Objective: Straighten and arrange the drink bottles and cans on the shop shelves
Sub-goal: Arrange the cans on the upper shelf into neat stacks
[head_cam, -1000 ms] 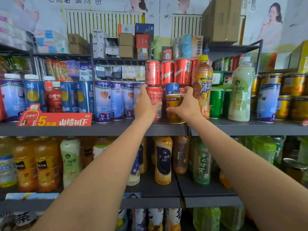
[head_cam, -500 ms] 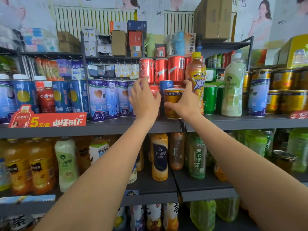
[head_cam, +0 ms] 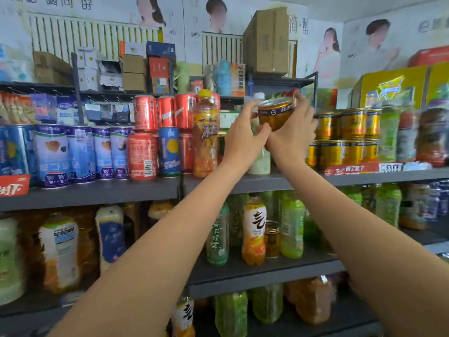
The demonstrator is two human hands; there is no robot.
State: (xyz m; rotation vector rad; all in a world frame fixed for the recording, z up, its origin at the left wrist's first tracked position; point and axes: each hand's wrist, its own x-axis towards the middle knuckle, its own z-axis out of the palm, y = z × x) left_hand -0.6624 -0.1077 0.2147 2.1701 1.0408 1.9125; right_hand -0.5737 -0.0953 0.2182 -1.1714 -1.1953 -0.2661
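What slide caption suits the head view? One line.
Both hands lift a yellow jar toward stacked matching yellow cans.

We've got the short gold can (head_cam: 275,115) lifted off the shelf (head_cam: 255,182), tilted, above its front edge, beside stacked gold cans (head_cam: 345,137).

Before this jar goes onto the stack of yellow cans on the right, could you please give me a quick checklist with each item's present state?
1. Grip: left hand and right hand both hold the jar: ok.
2. Jar lifted off the grey shelf: ok.
3. Jar level: slightly tilted: not ok.
4. Lid sealed: cannot tell.
5. Free spot on the yellow cans: cannot tell, blurred.
6. Neighbouring orange bottle upright, untouched: ok.
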